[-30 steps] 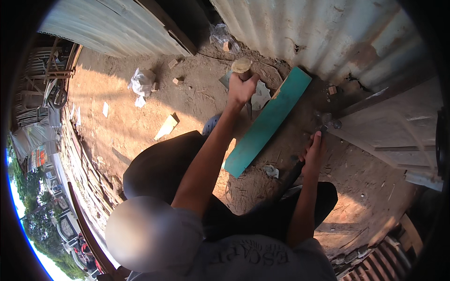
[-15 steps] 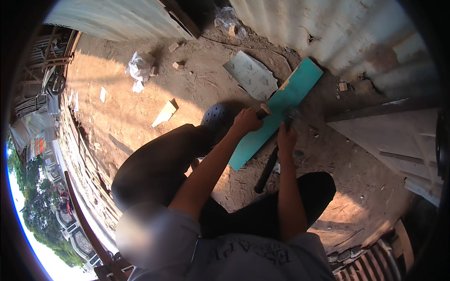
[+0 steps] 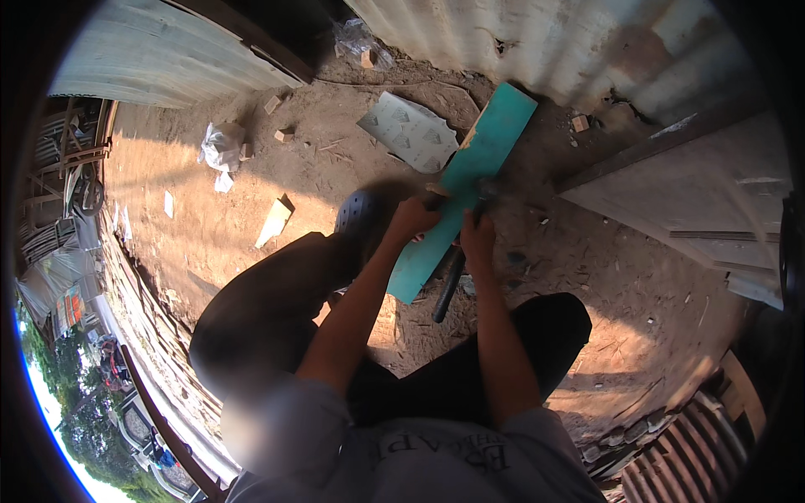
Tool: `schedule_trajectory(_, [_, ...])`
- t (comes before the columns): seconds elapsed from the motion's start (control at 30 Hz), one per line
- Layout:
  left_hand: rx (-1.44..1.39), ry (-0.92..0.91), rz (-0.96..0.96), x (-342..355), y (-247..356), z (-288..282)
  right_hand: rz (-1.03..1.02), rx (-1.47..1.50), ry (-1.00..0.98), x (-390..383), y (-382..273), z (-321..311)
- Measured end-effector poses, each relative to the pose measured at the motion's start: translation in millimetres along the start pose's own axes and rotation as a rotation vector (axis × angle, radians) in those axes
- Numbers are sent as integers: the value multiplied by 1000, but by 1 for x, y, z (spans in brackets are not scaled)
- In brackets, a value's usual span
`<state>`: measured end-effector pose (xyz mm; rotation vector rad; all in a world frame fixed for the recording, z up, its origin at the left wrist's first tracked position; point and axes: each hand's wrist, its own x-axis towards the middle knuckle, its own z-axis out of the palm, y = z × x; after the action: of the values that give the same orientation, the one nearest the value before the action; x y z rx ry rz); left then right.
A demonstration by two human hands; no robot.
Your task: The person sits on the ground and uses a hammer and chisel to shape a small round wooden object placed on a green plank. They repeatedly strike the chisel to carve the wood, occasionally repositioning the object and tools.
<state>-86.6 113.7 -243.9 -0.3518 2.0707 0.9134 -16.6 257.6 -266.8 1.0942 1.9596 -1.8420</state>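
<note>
A long teal board (image 3: 493, 126) lies slantwise on the dirt between my knees and the metal wall. My left hand (image 3: 411, 220) is closed around a short dark tool with a tan end (image 3: 435, 196), held at the board's left edge; its lower part is hidden, and I cannot tell its kind. My right hand (image 3: 479, 236) grips a hammer (image 3: 449, 289) by its black handle, the butt pointing back toward me. The hammer's dark head is blurred over the board's right edge, a little apart from the tan end.
Beyond the board lies a pale printed sheet (image 3: 411, 132). Wood blocks (image 3: 285, 134), a plastic bag (image 3: 220, 148) and a wood offcut (image 3: 275, 222) are scattered leftward. Corrugated metal (image 3: 537, 42) stands ahead, a pale panel (image 3: 688, 197) at right, rusty corrugated sheet (image 3: 683, 453) at lower right.
The whole view has shifted, so the scene sits further left. Both hands keep their holds beside the board, and the tan-ended tool appears smaller, partly turned.
</note>
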Motion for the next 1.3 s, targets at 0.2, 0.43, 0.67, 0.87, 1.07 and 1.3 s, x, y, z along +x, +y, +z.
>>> schedule_trajectory(0.2, [-29,-93,-35,-11,8,10,-224,-239,136,10,41,-9])
schedule_trajectory(0.43, [65,-351,-194,-22,-18,25,121,-147,-22,-36,21,-44])
schedule_trajectory(0.67, [9,-301,-67,-6,2,-4,-271,-364,193,-17,31,-58])
schedule_trajectory(0.87, [33,-88,249,-65,128,-97,-406,-233,139,-24,-43,-51])
schedule_trajectory(1.07, [95,62,620,-170,203,-196,-362,-37,58,-31,-75,-54])
schedule_trajectory(1.3, [-151,437,741,-223,144,-242,-351,-108,59,-19,-61,-62])
